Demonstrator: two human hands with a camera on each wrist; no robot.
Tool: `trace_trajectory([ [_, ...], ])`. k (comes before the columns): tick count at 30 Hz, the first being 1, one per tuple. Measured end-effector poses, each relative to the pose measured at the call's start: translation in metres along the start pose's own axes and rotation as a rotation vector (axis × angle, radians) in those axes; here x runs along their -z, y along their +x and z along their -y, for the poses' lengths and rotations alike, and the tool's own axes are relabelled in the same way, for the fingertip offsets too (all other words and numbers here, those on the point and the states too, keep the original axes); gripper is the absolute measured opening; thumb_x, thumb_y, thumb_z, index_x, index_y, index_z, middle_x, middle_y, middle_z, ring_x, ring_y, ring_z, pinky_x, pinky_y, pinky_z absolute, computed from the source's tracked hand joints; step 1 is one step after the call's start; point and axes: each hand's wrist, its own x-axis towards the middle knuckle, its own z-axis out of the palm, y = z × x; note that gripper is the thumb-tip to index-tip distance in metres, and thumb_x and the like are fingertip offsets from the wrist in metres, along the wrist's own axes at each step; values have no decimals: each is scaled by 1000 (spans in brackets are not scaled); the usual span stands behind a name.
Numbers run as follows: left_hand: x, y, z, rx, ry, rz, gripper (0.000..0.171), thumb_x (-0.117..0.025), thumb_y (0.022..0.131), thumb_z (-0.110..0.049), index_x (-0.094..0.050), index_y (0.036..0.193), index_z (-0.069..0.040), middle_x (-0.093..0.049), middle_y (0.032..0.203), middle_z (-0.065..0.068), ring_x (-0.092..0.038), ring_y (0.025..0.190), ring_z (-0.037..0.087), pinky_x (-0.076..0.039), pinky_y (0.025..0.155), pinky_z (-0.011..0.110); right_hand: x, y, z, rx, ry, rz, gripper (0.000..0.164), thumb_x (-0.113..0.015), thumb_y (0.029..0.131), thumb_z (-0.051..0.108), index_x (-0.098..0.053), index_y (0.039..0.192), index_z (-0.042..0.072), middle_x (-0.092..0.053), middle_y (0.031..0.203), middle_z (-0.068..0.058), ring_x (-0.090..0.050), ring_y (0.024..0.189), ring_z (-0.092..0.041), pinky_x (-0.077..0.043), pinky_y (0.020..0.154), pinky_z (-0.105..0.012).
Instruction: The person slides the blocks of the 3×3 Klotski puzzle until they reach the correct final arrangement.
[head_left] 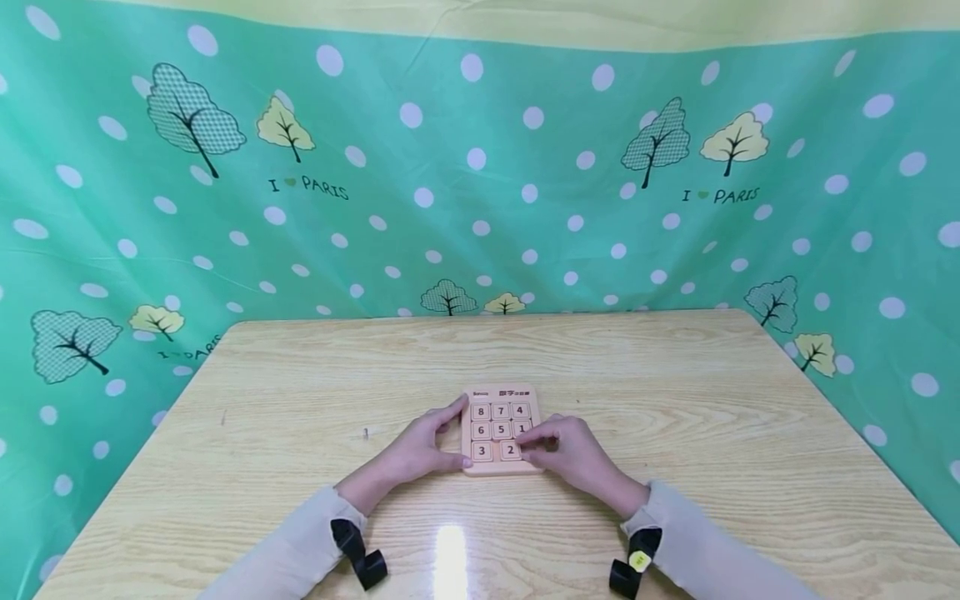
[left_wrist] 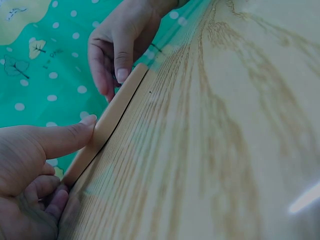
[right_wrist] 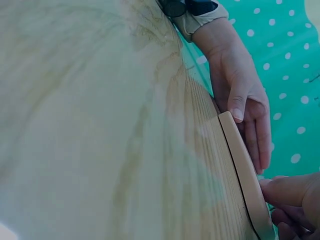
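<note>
A pink sliding number puzzle lies flat on the table, its numbered tiles facing up. My left hand holds the board's left side, the thumb near the lower left corner and a finger near the upper left. At the lower right, my right hand has its thumb and index fingertips at the right side of the "2" tile, which sits between the middle and right columns. A narrow gap separates that tile from the "3" tile. Both wrist views show only the puzzle's edge, with the tiles hidden.
The wooden table stretches out on all sides of the board. Behind it hangs a green dotted curtain with printed trees. Black straps with small devices circle both sleeves. Light glares off the tabletop near the front.
</note>
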Motion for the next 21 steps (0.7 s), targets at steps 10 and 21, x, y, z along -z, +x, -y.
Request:
trace_trajectory([
  [10, 1, -1, -1, 7, 11, 4, 96, -82, 71, -24, -27, 149, -13, -31, 151, 10, -39, 130, 38, -27, 111, 48, -7, 4, 4, 36, -12, 9, 20, -76, 75, 8, -75, 94, 12, -66, 87, 3, -56, 79, -10, -49, 68, -20],
  [21, 1, -1, -1, -7, -10, 13, 95, -82, 71, -22, -28, 149, -10, -30, 152, 10, -37, 131, 38, -28, 111, 48, -3, 6, 3, 36, -21, -8, 20, -77, 76, 16, -75, 96, 13, -64, 85, 6, -53, 76, -9, -47, 66, -21],
])
